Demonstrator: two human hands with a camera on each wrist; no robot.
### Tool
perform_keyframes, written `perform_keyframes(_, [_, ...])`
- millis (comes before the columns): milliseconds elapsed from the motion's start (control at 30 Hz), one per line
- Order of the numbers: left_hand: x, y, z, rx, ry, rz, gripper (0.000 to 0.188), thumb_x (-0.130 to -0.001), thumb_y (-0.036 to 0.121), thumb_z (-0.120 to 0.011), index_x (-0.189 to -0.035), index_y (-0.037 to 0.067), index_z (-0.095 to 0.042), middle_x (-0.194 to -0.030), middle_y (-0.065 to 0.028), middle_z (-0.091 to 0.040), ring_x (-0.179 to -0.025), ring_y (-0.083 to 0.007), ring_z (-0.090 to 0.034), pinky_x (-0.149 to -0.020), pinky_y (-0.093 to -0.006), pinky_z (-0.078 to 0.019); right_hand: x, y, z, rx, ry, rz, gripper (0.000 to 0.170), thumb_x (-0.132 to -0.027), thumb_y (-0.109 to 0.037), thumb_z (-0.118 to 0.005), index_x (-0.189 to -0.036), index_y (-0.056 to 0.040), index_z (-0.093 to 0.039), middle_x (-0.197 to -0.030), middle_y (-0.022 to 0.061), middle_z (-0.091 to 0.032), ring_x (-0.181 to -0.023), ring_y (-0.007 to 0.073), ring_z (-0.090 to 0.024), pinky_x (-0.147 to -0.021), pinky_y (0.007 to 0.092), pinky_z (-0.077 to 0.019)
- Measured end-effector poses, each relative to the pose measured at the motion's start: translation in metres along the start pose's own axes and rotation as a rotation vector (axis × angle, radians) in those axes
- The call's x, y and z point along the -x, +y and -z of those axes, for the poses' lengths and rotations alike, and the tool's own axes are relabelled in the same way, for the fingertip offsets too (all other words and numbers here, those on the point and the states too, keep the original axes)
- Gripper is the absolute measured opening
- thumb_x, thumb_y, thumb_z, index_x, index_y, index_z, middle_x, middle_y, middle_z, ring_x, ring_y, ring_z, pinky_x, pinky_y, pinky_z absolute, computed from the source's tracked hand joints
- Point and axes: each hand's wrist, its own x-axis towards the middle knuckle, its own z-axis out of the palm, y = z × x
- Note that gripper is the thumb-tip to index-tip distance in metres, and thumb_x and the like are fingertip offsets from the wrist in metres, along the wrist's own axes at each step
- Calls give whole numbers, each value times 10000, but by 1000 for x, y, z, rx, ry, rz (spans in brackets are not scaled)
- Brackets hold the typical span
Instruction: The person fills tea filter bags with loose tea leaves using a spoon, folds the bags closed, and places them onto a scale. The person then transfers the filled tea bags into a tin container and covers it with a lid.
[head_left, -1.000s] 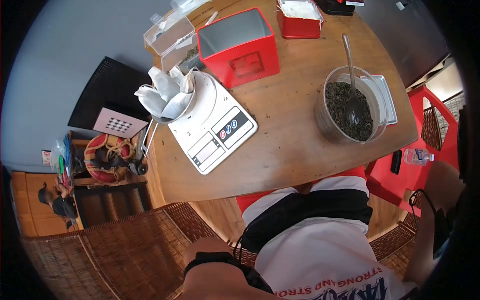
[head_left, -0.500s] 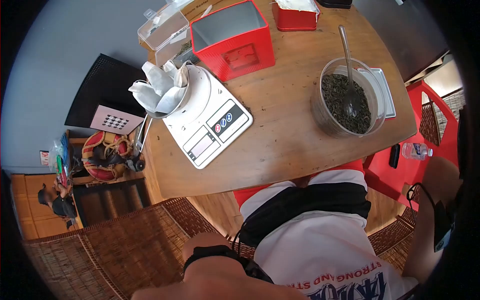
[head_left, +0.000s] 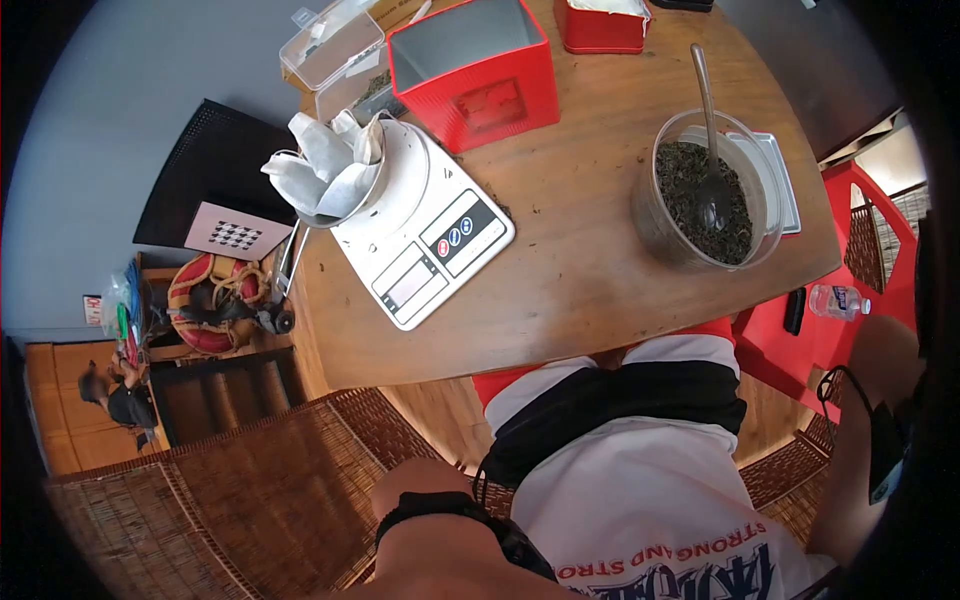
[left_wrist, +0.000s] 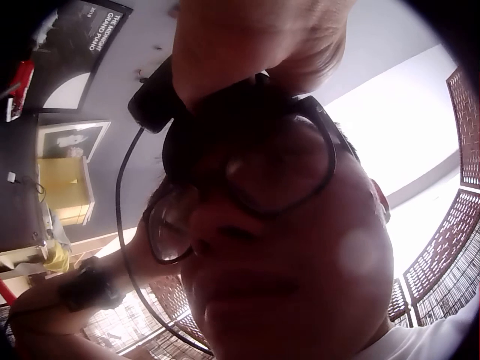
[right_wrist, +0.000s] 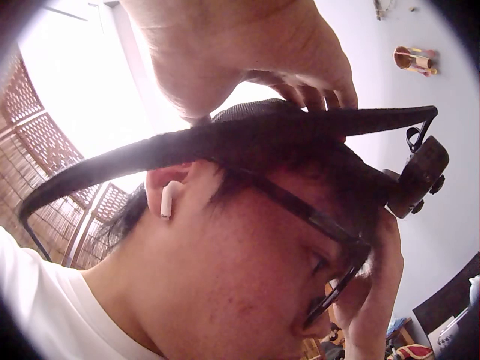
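Both hands are raised at the wearer's head. In the left wrist view the left hand point(left_wrist: 259, 45) is at the forehead, beside a black camera point(left_wrist: 152, 97) with a hanging cable; its fingertips are hidden. The right wrist view has the right hand point(right_wrist: 247, 60) on top of the head, its bent fingers passing behind a black head strap point(right_wrist: 172, 148). Below, a metal bowl of white pouches point(head_left: 325, 175) stands on a white scale point(head_left: 425, 230). A clear tub point(head_left: 655, 215) holds dark dried leaves and a spoon point(head_left: 703, 90).
An open red tin point(head_left: 500, 105) stands behind the scale, near a clear lidded box point(head_left: 335, 50). Farther right is a smaller red tin point(head_left: 603, 32). A red chair point(head_left: 765, 360) with a bottle point(head_left: 838, 302) adjoins the wooden table point(head_left: 560, 290). Another person point(head_left: 125, 400) is at far left.
The head view has shifted, so the table objects sit slightly higher than a second ago. The strapped forearm at the bottom has moved a little. The table items keep their arrangement.
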Motion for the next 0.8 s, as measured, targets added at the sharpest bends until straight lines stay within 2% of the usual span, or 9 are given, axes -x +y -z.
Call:
perform_keyframes(567, [5, 2, -9, -40, 59, -13, 287, -995, 372, -648, -1198, 169, -662, -1067, -62, -713, -885, -191, -708, -790, -328, -564, -2, -9, 14, -19, -65, -18, 735, -988, -436, -480, -1543, 8, -296, -1610, 220, -286, -1498, 340, -313, -1248, 484, -212])
perform_keyframes(800, [-6, 10, 2, -29, 43, 27, 310, -987, 376, -659, -1215, 166, -662, -1078, -69, -719, -892, -197, -714, -803, -333, -569, 5, -17, 17, 4, -34, -32, 746, -985, -447, -479, -1546, 6, -287, -1613, 220, -277, -1501, 342, -307, -1249, 487, -208])
